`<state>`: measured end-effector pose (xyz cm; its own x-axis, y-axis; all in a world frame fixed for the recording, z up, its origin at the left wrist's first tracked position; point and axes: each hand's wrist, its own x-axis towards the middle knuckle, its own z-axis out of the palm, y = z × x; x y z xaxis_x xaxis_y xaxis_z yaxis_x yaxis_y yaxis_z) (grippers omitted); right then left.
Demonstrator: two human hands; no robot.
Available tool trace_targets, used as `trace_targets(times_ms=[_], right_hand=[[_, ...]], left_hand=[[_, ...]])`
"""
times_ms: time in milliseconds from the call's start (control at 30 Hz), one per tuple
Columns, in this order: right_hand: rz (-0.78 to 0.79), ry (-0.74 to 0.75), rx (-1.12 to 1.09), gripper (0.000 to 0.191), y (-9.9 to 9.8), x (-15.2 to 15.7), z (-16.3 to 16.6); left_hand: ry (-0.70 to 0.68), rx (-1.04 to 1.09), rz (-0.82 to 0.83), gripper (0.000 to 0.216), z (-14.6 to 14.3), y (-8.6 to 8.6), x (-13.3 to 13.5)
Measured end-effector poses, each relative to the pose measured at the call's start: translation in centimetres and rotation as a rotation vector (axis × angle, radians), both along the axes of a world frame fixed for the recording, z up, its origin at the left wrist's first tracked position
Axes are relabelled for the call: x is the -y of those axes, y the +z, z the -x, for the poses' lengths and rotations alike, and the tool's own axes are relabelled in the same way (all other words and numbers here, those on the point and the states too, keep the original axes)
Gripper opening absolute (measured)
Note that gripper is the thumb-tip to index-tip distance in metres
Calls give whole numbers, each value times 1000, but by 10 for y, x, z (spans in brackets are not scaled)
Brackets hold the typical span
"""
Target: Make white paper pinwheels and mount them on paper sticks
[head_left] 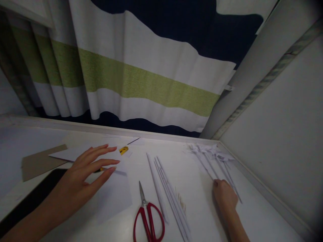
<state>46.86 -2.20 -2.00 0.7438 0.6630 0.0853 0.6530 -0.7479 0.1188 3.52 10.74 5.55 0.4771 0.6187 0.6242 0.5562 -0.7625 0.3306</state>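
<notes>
My left hand lies flat with its fingers stretched out over sheets of white paper on the white table. A pencil with a yellow tip shows beyond its fingertips. My right hand is curled, fingers closed at the stems of several white paper pinwheels lying at the right. Whether it grips a stem I cannot make out. Red-handled scissors lie shut between my hands, next to several rolled white paper sticks.
A brown card and a black sheet lie at the left. A few small wooden sticks rest right of the paper sticks. A striped curtain hangs behind the table. A white wall borders the right edge.
</notes>
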Motion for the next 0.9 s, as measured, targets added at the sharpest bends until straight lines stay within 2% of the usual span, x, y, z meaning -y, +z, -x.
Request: trace_targets(times_ms=[367, 533, 667, 900], right_hand=[[-25, -55, 39, 21, -4, 2, -5], [-76, -24, 94, 22, -3, 2, 0], [-148, 68, 119, 23, 0, 0, 8], [-310, 324, -15, 21, -3, -9, 42]], left_hand=[[-5, -5, 27, 20, 2, 0, 1], [-15, -31, 47, 18, -1, 3, 1], [-26, -54, 87, 16, -3, 8, 6], [-54, -206, 128, 16, -11, 12, 22]])
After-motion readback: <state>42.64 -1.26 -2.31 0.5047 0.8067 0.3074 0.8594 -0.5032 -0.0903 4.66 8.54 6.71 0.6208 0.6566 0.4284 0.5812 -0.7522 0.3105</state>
